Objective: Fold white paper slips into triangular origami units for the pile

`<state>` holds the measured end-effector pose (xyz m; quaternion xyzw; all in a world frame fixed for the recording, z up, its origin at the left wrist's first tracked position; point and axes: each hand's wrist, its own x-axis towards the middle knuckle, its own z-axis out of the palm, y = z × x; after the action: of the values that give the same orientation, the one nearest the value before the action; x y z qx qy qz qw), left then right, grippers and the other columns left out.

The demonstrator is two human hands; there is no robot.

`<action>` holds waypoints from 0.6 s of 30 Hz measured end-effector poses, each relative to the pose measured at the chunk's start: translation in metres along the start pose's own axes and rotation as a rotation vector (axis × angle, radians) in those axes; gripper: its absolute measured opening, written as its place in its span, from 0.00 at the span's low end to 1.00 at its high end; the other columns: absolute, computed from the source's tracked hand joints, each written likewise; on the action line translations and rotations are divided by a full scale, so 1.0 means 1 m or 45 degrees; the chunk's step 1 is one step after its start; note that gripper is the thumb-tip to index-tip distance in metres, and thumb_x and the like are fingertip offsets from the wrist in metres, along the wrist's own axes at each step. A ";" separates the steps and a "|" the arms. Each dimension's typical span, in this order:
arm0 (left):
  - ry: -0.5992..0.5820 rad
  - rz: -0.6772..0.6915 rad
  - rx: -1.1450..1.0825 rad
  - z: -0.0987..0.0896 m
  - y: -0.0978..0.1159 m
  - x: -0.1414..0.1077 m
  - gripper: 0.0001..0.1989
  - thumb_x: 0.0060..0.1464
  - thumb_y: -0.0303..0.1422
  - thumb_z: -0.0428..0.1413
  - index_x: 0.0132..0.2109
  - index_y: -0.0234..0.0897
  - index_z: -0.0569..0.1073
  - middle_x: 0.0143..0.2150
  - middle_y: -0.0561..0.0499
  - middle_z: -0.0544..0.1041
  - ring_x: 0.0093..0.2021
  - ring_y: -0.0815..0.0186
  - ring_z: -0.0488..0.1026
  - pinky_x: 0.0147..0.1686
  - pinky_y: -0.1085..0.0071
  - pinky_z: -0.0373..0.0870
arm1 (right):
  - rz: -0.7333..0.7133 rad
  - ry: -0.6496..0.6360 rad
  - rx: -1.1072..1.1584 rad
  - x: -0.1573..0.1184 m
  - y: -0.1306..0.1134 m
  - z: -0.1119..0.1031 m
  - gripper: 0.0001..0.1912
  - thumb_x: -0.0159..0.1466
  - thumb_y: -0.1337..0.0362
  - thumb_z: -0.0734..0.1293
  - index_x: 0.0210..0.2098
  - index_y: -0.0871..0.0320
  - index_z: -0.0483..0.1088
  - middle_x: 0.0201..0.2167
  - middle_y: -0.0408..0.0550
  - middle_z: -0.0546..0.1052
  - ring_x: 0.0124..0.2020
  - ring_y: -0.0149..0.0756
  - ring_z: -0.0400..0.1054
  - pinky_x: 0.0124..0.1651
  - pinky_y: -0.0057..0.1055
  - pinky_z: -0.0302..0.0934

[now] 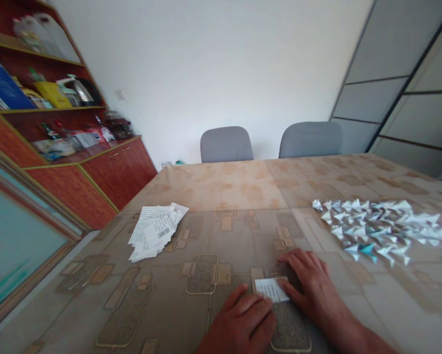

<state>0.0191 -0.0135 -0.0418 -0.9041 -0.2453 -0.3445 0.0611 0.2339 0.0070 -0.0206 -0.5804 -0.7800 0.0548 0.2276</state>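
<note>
A small printed paper (271, 289) lies on the patterned tablecloth (169, 305) between my two hands. My left hand (245, 319) rests at the paper's lower left edge, fingers bent and close together, fingertips by its near side. From the right, my right hand (311, 285) reaches over with its fingers spread and its thumb on the paper's right edge. A loose stack of printed paper slips (156, 231) lies to the left. Many small folded paper pieces (379, 226) stand in rows on the right, one of them partly teal.
Two grey chairs (226, 144) stand behind the table's far edge, against a white wall. A red-brown shelf cabinet (113, 167) with a kettle (83, 92), bottles and folders is at the left. Grey panelled doors (376, 98) are at the right.
</note>
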 end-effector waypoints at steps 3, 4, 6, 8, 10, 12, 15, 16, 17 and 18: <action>0.041 0.022 0.022 0.002 0.000 0.001 0.11 0.67 0.31 0.48 0.40 0.37 0.74 0.41 0.54 0.80 0.43 0.69 0.74 0.60 0.66 0.58 | -0.021 0.134 -0.078 -0.009 -0.002 0.010 0.26 0.56 0.65 0.68 0.55 0.53 0.65 0.55 0.54 0.70 0.54 0.52 0.64 0.53 0.51 0.57; 0.057 0.028 0.036 0.002 0.000 0.002 0.11 0.67 0.31 0.47 0.40 0.37 0.74 0.41 0.55 0.80 0.43 0.70 0.74 0.60 0.66 0.56 | -0.024 0.146 -0.106 -0.011 -0.003 0.014 0.29 0.55 0.64 0.68 0.57 0.53 0.64 0.57 0.55 0.69 0.55 0.53 0.63 0.54 0.52 0.57; 0.091 0.038 0.057 0.001 0.000 0.004 0.12 0.67 0.31 0.47 0.39 0.37 0.74 0.40 0.55 0.80 0.43 0.70 0.74 0.62 0.66 0.55 | -0.025 0.141 -0.146 -0.015 -0.002 0.019 0.32 0.55 0.63 0.68 0.59 0.55 0.62 0.59 0.57 0.67 0.57 0.55 0.62 0.55 0.53 0.56; 0.107 0.039 0.063 0.000 0.001 0.006 0.13 0.67 0.30 0.46 0.38 0.37 0.74 0.40 0.55 0.81 0.43 0.70 0.74 0.62 0.65 0.54 | -0.016 0.119 -0.169 -0.016 0.002 0.022 0.34 0.55 0.62 0.67 0.61 0.56 0.61 0.61 0.58 0.66 0.58 0.55 0.62 0.56 0.54 0.56; 0.106 0.040 0.062 -0.001 0.001 0.006 0.13 0.67 0.29 0.46 0.38 0.36 0.74 0.39 0.55 0.80 0.42 0.70 0.74 0.63 0.65 0.54 | -0.006 0.087 -0.177 -0.018 0.010 0.021 0.35 0.56 0.62 0.67 0.63 0.55 0.59 0.63 0.58 0.64 0.59 0.55 0.61 0.56 0.55 0.56; 0.108 0.038 0.058 0.000 0.000 0.006 0.12 0.67 0.30 0.47 0.37 0.36 0.74 0.39 0.55 0.80 0.42 0.71 0.74 0.64 0.64 0.50 | -0.006 0.040 -0.172 -0.019 0.021 0.018 0.36 0.58 0.61 0.66 0.65 0.54 0.56 0.64 0.58 0.63 0.60 0.55 0.60 0.55 0.54 0.58; 0.101 0.041 0.045 0.001 -0.002 0.002 0.12 0.66 0.31 0.47 0.38 0.37 0.74 0.41 0.55 0.80 0.44 0.70 0.74 0.66 0.62 0.43 | -0.038 -0.061 -0.151 -0.021 0.036 0.014 0.36 0.60 0.59 0.65 0.66 0.53 0.54 0.65 0.57 0.62 0.61 0.54 0.60 0.54 0.53 0.60; 0.103 0.044 0.043 0.002 -0.003 0.001 0.12 0.66 0.31 0.47 0.38 0.37 0.74 0.41 0.55 0.80 0.44 0.70 0.74 0.67 0.62 0.41 | -0.049 -0.083 -0.143 -0.021 0.039 0.013 0.36 0.60 0.59 0.65 0.66 0.52 0.53 0.65 0.57 0.61 0.61 0.54 0.60 0.55 0.53 0.59; 0.105 0.047 0.042 0.003 -0.003 -0.001 0.12 0.66 0.30 0.46 0.39 0.37 0.74 0.41 0.55 0.80 0.45 0.70 0.74 0.67 0.61 0.40 | -0.058 -0.095 -0.135 -0.021 0.041 0.013 0.36 0.61 0.59 0.65 0.66 0.52 0.53 0.65 0.56 0.61 0.61 0.54 0.60 0.55 0.53 0.59; 0.110 0.048 0.040 0.003 -0.003 -0.002 0.12 0.66 0.30 0.46 0.39 0.37 0.74 0.41 0.55 0.80 0.45 0.70 0.74 0.67 0.61 0.39 | -0.069 -0.099 -0.127 -0.021 0.042 0.012 0.36 0.61 0.59 0.65 0.66 0.52 0.53 0.65 0.56 0.61 0.61 0.54 0.60 0.55 0.53 0.59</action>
<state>0.0182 -0.0104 -0.0455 -0.8917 -0.2307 -0.3782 0.0924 0.2705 0.0029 -0.0521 -0.5672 -0.8054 0.0322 0.1692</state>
